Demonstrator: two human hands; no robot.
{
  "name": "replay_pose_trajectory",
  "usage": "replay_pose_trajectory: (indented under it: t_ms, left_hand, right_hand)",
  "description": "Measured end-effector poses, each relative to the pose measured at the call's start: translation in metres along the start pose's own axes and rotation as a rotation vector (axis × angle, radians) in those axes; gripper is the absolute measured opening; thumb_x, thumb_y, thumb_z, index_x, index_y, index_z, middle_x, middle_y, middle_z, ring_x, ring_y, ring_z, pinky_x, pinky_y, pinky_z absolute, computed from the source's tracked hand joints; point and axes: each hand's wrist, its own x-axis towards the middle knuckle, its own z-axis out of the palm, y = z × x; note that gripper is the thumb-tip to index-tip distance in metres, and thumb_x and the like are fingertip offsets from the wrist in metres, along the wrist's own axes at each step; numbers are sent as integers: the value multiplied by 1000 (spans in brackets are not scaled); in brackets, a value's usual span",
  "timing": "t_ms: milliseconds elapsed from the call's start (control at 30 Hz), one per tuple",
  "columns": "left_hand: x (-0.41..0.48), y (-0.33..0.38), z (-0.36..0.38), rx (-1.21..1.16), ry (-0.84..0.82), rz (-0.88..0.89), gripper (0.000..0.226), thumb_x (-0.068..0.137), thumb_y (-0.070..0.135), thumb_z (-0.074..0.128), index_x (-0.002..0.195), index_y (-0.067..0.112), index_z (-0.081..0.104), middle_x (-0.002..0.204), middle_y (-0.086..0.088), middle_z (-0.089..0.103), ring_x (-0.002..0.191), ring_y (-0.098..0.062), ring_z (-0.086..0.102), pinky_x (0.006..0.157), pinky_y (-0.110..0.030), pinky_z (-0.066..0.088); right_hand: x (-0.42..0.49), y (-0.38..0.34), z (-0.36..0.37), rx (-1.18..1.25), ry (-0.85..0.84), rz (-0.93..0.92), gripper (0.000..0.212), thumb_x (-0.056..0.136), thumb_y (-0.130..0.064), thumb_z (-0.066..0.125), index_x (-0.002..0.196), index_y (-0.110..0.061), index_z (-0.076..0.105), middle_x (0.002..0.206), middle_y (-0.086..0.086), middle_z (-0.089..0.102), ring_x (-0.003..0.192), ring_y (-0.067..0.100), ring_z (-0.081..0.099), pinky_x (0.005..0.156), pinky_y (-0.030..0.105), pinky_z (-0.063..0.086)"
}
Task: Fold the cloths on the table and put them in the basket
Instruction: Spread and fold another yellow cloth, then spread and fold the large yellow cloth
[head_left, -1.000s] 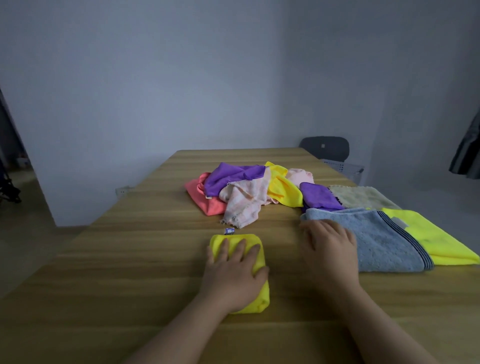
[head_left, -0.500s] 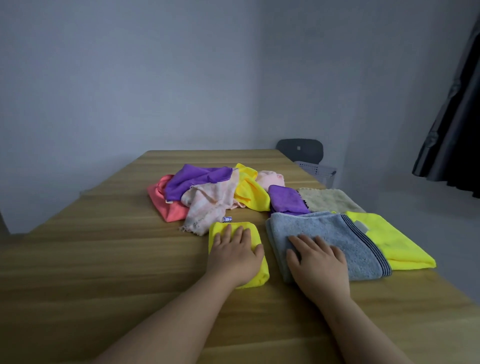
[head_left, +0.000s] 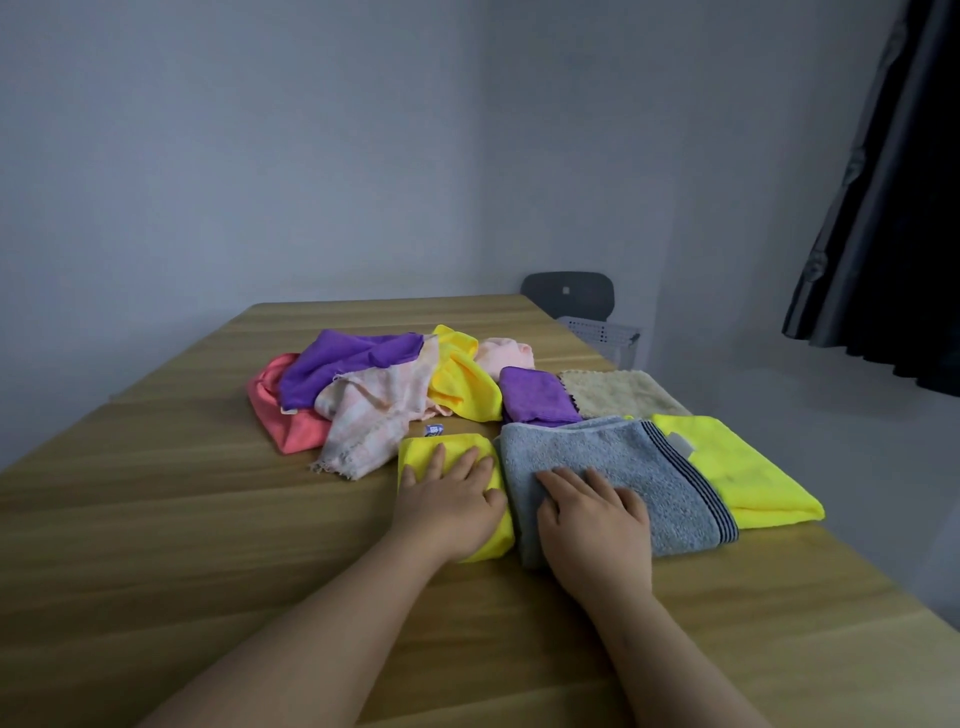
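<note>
On the wooden table (head_left: 182, 519), the left hand (head_left: 448, 501) lies palm down on a small folded yellow cloth (head_left: 418, 451), its fingers straight and slightly spread, pressing rather than gripping. Just beside it, the right hand (head_left: 592, 517) rests flat on the near left part of a grey towel (head_left: 618, 454) with dark stripes along one end, fingers likewise extended and holding nothing. The towel overlaps a neon yellow cloth (head_left: 743, 475) spread to its right, and a small grey tab (head_left: 680, 443) sits where the two meet; no writing can be read on it. A tiny blue and white label (head_left: 434, 429) lies on the table at the far edge of the folded yellow cloth, its print too small to read. Behind the hands sits an unfolded heap: a coral cloth (head_left: 275, 415), a purple cloth (head_left: 343, 364), a pale pink patterned cloth (head_left: 371, 423), a yellow cloth (head_left: 460, 387) and a pink cloth (head_left: 506, 353). A folded purple cloth (head_left: 535, 397) and a beige cloth (head_left: 621, 392) lie beyond the towel. A white perforated basket (head_left: 602, 332) stands past the table's far right corner, by a dark chair (head_left: 569, 293). A dark curtain (head_left: 893, 208) hangs at the right.
</note>
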Motion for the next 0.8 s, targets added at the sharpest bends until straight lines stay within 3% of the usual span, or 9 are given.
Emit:
replay_pose_trajectory:
  t_ms: [133,233,333,433,600,700,800]
  left_hand:
    - [-1,-1,-1,32,-53,25,55,98,43,17,150,31,3,158,11,-10,145,-25,-12,116,-51,-2]
    - [-4,-8,-1,-43,-45,68,52,100,38,19,150,34,7,158,12,-6,146,-17,-10,118,-45,-2]
    - [-14,-8,2,-83,176,101,48,98,35,23,145,34,29,156,11,19,145,-9,9,117,-35,7]
    - [-26,-4,7,-61,328,135,62,84,38,13,139,33,42,149,13,36,140,-3,23,114,-29,14]
    - [-34,-12,12,6,126,108,49,98,47,21,147,42,13,157,16,5,146,-12,-4,117,-44,1]
    - [-35,-12,8,4,29,110,52,96,55,22,145,47,8,157,18,-3,146,-15,-10,115,-50,-3]
    - [-30,-12,2,-33,-35,131,51,96,55,22,146,46,11,157,18,1,146,-13,-7,115,-52,-5]
  right_hand:
    - [-2,0,-1,-10,-17,-3,38,72,-32,36,82,-29,72,84,-14,71,85,17,69,73,39,52]
    - [-3,2,-1,-19,-44,-17,38,72,-33,36,83,-29,72,83,-14,70,86,16,68,74,38,51]
    - [-1,2,-1,-31,-36,-6,39,73,-32,35,83,-28,72,86,-13,71,88,17,68,75,39,51]
    - [-3,2,-2,-28,-26,-7,39,74,-31,35,83,-28,72,85,-13,71,88,18,68,77,40,50]
    - [-6,0,-5,-44,-12,6,39,77,-33,34,84,-28,72,89,-12,72,96,23,68,88,39,28]
    - [-6,-4,-11,-46,-19,-37,40,80,-34,32,88,-29,71,96,-10,72,109,27,64,96,50,38]
    - [8,-7,-26,-53,-118,-81,49,86,-34,21,116,-33,60,131,-13,55,138,20,35,111,48,19]
